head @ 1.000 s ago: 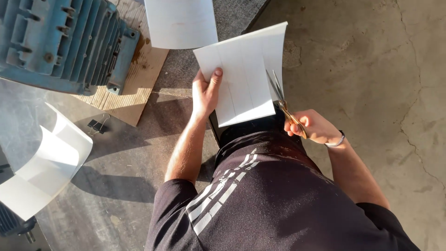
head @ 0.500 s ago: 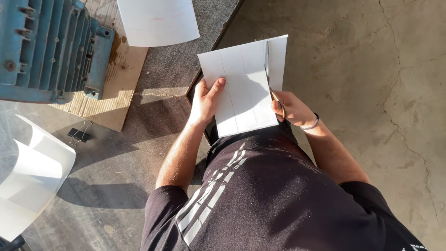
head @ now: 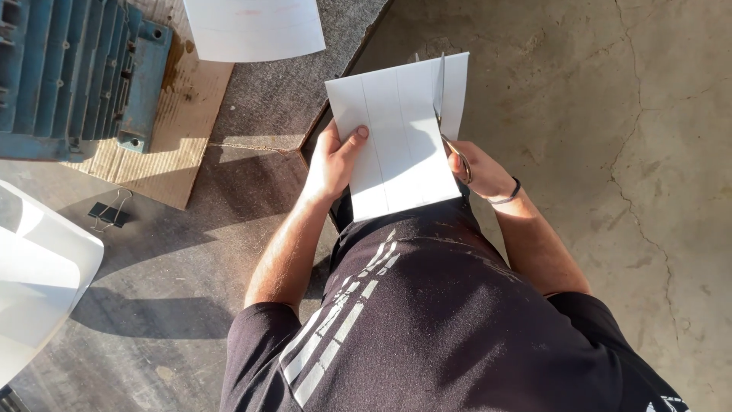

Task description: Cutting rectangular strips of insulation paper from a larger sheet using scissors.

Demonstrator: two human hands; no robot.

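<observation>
I am looking straight down on my own two hands, both busy with a white sheet of paper (head: 396, 137) held in the air above my lap, over the line where a dark mat (head: 191, 252) is meeting the bare concrete floor (head: 610, 152).

My left hand (head: 332, 164) is gripping the sheet's left edge, thumb lying on top of the paper and the other fingers tucked behind it. The sheet is carrying faint ruled lines running lengthwise.

My right hand (head: 476, 169) is closed around the handles of a pair of scissors (head: 446, 114), a dark band sitting on that wrist. The blades are pointing away from me along the sheet's right side, inside a cut that is running the length of the paper, with a narrow strip (head: 456, 91) standing apart to the right of the blades.

On the mat, toward its far left corner, a blue ribbed metal machine housing (head: 76, 69) is sitting on a piece of cardboard (head: 183, 137). A second white sheet (head: 255, 27) is lying at the far edge, partly over the cardboard. A black binder clip (head: 110, 214) is resting just in front of the cardboard, and a curled white sheet (head: 38, 282) is occupying the left edge.
</observation>
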